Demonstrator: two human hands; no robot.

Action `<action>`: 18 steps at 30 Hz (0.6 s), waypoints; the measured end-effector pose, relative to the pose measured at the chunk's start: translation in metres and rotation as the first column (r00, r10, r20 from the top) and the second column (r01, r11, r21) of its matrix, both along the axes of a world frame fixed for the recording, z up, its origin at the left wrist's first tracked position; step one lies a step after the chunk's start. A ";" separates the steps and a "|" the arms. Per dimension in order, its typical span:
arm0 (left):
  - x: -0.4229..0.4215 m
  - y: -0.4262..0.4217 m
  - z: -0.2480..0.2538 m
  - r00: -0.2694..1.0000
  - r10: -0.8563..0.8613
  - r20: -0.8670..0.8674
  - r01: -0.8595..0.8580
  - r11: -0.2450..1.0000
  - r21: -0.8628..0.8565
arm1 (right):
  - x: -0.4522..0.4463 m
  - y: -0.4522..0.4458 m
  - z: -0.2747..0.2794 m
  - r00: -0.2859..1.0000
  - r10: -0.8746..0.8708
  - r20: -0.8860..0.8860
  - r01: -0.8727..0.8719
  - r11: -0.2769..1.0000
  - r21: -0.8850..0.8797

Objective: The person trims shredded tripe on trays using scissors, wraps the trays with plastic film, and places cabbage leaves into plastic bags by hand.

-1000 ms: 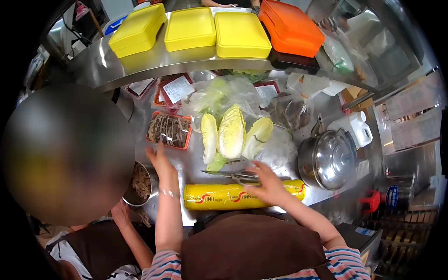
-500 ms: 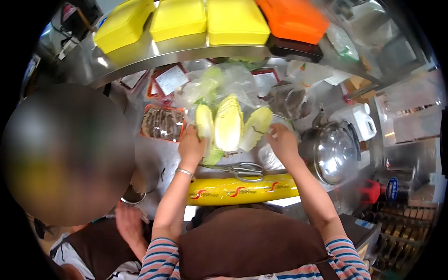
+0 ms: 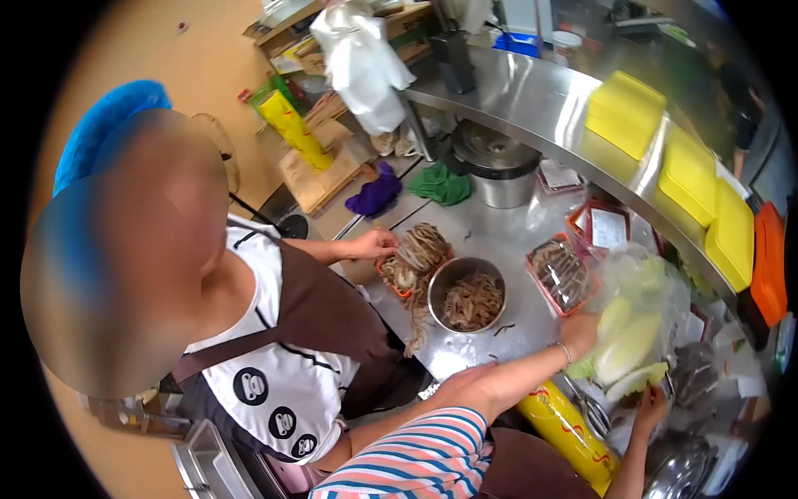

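My right hand point(image 3: 652, 411) is closed at the edge of a cut piece of napa cabbage point(image 3: 637, 382), at the lower right of the head view. My left hand point(image 3: 580, 334) lies beside the left side of the other napa cabbage pieces point(image 3: 625, 337). Its fingers are blurred and partly hidden, so their grip does not show. Behind the cabbage is a clear plastic bag point(image 3: 657, 270). A wrapped tray of dark mushrooms point(image 3: 560, 271) sits just beyond my left hand. Metal scissors point(image 3: 588, 407) lie between my forearms, near a yellow roll point(image 3: 569, 432).
A co-worker in a brown apron point(image 3: 312, 312) stands close on my left, one hand point(image 3: 371, 244) at a mushroom tray point(image 3: 422, 249). A steel bowl of torn mushrooms point(image 3: 472, 301) stands by it. Yellow boxes point(image 3: 625, 115) line the raised steel shelf point(image 3: 532, 91). A lidded pot point(image 3: 499, 162) is behind.
My view has swung left, bringing the co-worker and the bowl into sight. My right hand has come onto the right cabbage piece, which now lies tilted. My left hand stays beside the cabbage.
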State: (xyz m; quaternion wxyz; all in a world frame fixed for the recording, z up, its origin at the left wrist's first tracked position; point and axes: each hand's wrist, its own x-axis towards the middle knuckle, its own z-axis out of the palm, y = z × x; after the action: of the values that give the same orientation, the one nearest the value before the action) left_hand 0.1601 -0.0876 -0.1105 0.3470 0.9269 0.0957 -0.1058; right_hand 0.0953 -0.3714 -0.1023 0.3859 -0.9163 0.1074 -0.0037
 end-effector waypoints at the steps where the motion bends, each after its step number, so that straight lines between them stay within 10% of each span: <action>1: -0.005 -0.001 0.008 0.997 0.040 0.066 -0.034 0.995 -0.090 | -0.008 -0.006 0.008 0.978 -0.099 -0.182 0.110 0.993 0.048; 5: 0.006 -0.011 -0.028 0.833 0.189 0.520 -0.249 0.967 0.047 | -0.019 -0.037 -0.009 0.984 0.170 0.047 -0.134 0.894 -0.428; 7: 0.002 0.010 0.005 0.885 -0.146 0.442 0.045 0.972 0.230 | -0.023 -0.051 -0.003 0.942 0.171 -0.288 -0.319 0.716 -0.620; 9: 0.004 0.024 0.026 0.766 -0.451 0.457 0.293 0.879 0.376 | -0.031 -0.028 0.036 0.979 0.179 -0.093 -0.196 0.737 -0.646; 10: 0.018 0.025 0.019 0.987 -0.082 0.141 0.132 0.909 -0.395 | -0.028 -0.008 0.055 0.980 0.155 0.124 -0.063 0.835 -0.546; 11: 0.019 0.032 0.000 0.997 0.039 -0.063 -0.072 0.685 -0.725 | -0.024 0.018 0.089 0.922 0.236 0.307 -0.035 0.840 -0.541; 13: 0.004 0.031 0.057 0.987 -0.025 -0.157 -0.117 0.554 -0.824 | -0.017 0.040 0.104 0.914 0.178 0.366 -0.055 0.946 -0.321; 15: 0.003 0.018 0.058 0.988 -0.046 -0.145 -0.097 0.541 -0.835 | -0.013 0.034 0.089 0.998 -0.027 -0.053 0.019 0.990 -0.138; 18: 0.011 0.008 0.050 0.999 -0.028 0.020 0.034 0.648 -0.761 | -0.007 0.025 0.045 0.946 0.027 -0.322 -0.165 0.898 -0.409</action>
State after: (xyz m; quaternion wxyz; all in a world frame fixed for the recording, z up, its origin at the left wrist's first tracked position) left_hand 0.1711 -0.0793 -0.0602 0.7019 0.6981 0.0256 -0.1389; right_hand 0.0883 -0.3460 -0.0576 0.1523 -0.9721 0.1169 0.1350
